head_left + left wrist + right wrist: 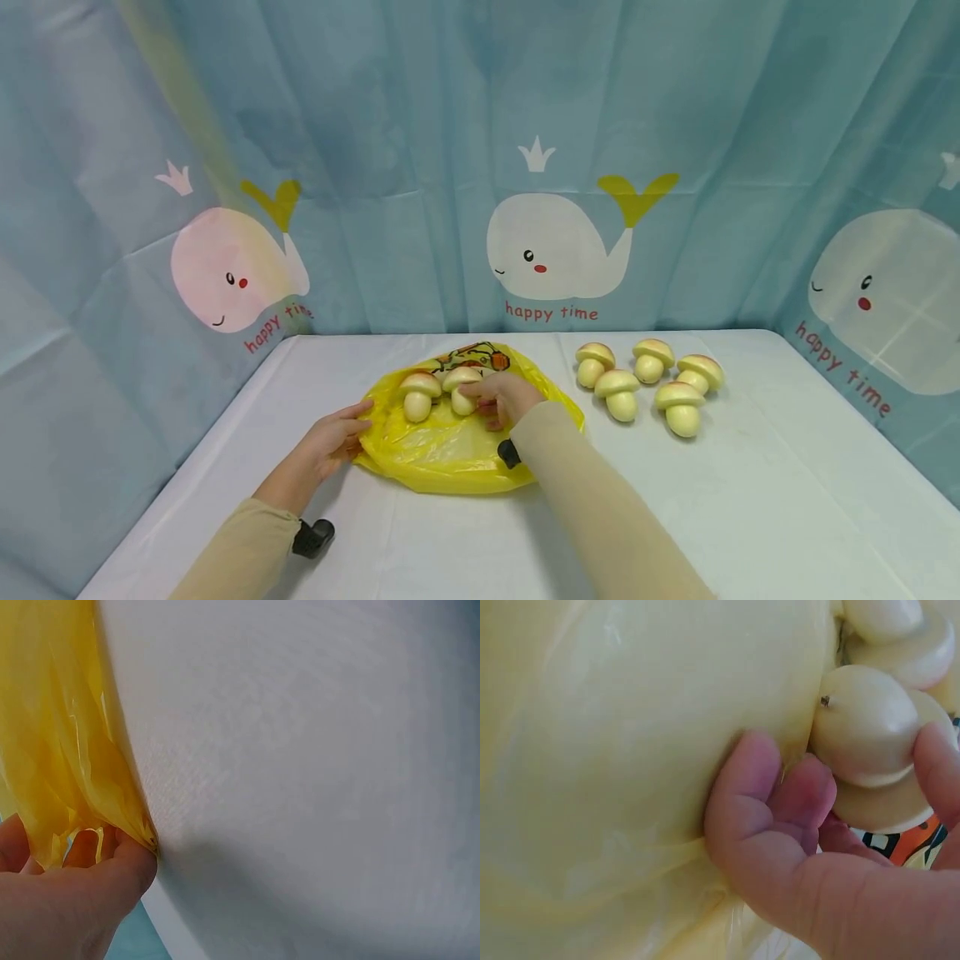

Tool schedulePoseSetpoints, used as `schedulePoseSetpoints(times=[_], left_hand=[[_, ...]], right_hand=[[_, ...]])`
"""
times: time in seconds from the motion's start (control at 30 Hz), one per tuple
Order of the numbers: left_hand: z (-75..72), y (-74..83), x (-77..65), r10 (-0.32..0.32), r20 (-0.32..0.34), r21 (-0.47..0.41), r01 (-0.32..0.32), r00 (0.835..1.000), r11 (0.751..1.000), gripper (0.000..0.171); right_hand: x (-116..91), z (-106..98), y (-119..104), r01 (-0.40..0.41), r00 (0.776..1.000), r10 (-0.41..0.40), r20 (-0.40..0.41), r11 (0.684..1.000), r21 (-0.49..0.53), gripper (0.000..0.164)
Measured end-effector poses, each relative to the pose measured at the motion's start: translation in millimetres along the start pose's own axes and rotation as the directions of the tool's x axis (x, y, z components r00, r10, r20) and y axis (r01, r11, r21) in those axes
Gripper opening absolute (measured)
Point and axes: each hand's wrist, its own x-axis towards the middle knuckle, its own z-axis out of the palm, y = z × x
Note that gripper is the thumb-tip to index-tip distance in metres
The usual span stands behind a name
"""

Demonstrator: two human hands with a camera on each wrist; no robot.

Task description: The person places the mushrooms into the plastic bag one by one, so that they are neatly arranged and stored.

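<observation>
A yellow plastic bag lies spread on the table with its opening upward. My left hand pinches the bag's left edge; in the left wrist view, the yellow film bunches between thumb and fingers. Two toy mushrooms with cream stems and pale yellow, reddish-tinged caps are at the bag's far side. My right hand holds the right-hand mushroom, thumb on one side and fingers on the other. Beside it stands the other mushroom. The right wrist view shows the held mushroom's rounded stem against the bag.
Several more toy mushrooms stand in a loose group on the white table, right of the bag. A blue curtain with printed whales hangs behind the table and along both sides.
</observation>
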Motion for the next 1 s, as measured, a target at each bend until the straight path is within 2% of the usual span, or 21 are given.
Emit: schedulePoseSetpoints(times=[0.17,0.53,1.0], left_hand=[[0.2,3.0,-1.5,0.006,0.016,0.001,-0.006,1.0,1.0,0.053],[-1.7,-0.2,-0.6,-0.001,0.024,-0.017,0.001,1.0,1.0,0.054],[-0.4,1.0,0.3,-0.025,0.008,-0.024,0.026,1.0,0.999,0.053]], right_hand=[[3.6,-2.4,-2.1,-0.018,1.0,0.018,-0.011,1.0,0.004,0.042],[7.2,-12.4,-3.8,-0.079,0.994,0.08,0.07,0.997,-0.028,0.049],[11.8,-12.0,-1.8,-0.054,0.997,0.055,0.061,0.998,-0.029,0.046]])
